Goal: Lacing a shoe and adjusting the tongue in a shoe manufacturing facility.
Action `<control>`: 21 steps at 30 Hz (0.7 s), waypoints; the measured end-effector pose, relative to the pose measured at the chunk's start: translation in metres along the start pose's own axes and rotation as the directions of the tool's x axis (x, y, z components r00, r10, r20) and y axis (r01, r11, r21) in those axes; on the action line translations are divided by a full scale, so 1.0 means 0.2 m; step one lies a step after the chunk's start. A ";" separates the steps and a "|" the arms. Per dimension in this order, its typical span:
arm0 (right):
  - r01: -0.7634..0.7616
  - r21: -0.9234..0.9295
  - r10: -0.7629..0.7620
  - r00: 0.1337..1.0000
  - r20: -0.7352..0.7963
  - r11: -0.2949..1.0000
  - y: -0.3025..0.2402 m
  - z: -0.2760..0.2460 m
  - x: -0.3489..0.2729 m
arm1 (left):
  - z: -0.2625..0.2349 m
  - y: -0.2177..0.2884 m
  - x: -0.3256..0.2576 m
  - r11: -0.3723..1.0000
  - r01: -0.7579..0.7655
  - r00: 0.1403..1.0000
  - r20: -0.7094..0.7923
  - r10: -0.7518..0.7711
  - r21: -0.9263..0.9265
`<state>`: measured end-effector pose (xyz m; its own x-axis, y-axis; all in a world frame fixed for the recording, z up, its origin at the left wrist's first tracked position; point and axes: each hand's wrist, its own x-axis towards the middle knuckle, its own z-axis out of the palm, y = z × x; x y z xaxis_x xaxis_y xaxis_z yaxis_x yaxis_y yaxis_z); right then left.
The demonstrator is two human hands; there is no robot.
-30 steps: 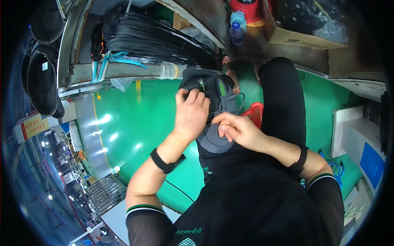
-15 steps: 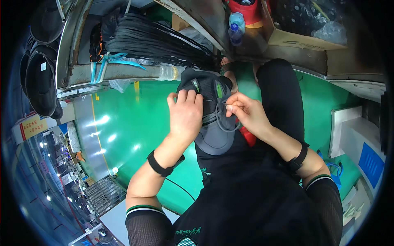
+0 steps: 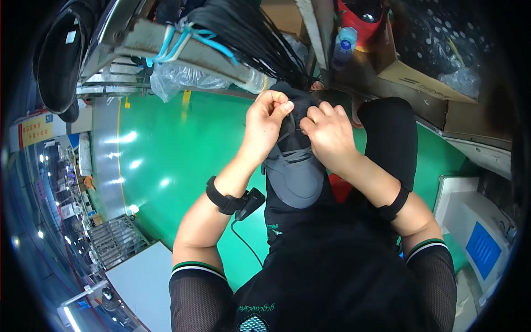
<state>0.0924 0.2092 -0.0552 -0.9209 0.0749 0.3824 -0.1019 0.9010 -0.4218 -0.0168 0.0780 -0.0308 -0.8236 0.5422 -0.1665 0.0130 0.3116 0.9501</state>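
A dark grey sneaker [image 3: 296,185] rests on my left thigh, its toe toward me and its dark collar away. My left hand [image 3: 267,123] is over the left side of the lacing, thumb and forefinger pinched on a grey shoelace. On the right side of the lacing is my right hand [image 3: 332,135], its fingers curled tightly against the upper; what lies between them is hidden. Laces cross the throat below both hands. Part of the tongue and collar is covered by my fingers.
A bundle of black laces [image 3: 238,39] hangs ahead from a metal frame with blue ties [image 3: 191,41]. A bottle [image 3: 344,47], a red container [image 3: 362,22] and a cardboard box [image 3: 412,77] stand at far right. Black shoe parts [image 3: 63,61] hang at left. A cable runs from my left wristband.
My right hand has moved up and in to the shoe's right edge; the lace loop beside it no longer shows. My left hand has shifted to a pinch. The view has turned slightly.
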 end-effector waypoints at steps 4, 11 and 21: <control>0.224 0.188 -0.237 0.970 0.050 0.956 0.04 0.05 0.04 | -0.04 0.06 -0.02 0.946 -0.112 0.992 0.091 0.088 0.304; 0.031 0.110 -0.054 0.974 0.219 0.993 -0.01 -0.01 0.05 | -0.16 0.05 -0.36 0.483 -0.391 0.889 0.186 0.419 0.784; -0.139 0.306 0.118 0.989 0.086 0.942 -0.04 0.09 0.06 | -0.03 -0.04 -0.33 0.446 -0.207 0.901 -0.008 0.434 0.871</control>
<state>0.0759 0.1961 -0.0619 -0.9555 0.1438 0.2575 -0.0826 0.7076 -0.7018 0.0336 0.0352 -0.0263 -0.7412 0.6172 0.2641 0.6698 0.7063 0.2291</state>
